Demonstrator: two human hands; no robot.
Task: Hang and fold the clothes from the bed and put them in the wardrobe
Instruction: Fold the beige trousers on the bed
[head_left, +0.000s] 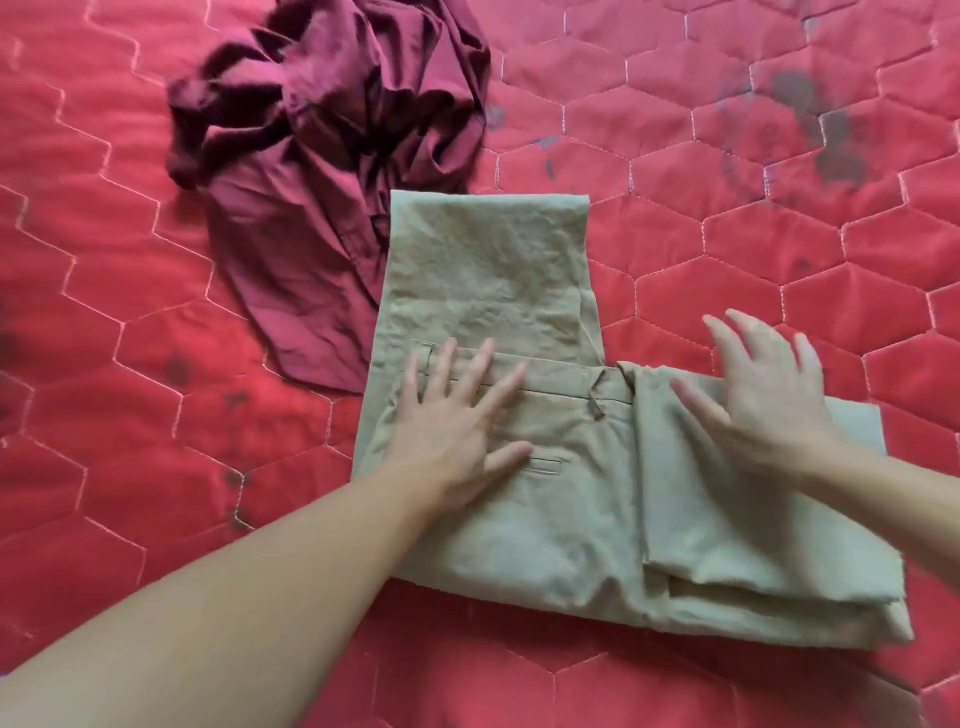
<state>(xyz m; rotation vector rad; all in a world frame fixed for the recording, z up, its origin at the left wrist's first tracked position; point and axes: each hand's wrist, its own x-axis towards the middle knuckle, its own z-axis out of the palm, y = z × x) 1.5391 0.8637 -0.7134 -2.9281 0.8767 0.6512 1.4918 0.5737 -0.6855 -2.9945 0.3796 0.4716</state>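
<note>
Khaki trousers lie folded on the bed; my left hand presses them flat, fingers spread, right hand open above.

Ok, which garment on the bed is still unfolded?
The maroon shirt, lying crumpled in a heap beyond the hands. The khaki trousers are already folded flat under the left hand.

The light is soft and even on my red bed. Shadows are faint. No glare. My right hand looks blurry. Lines bend near the edges.
</note>
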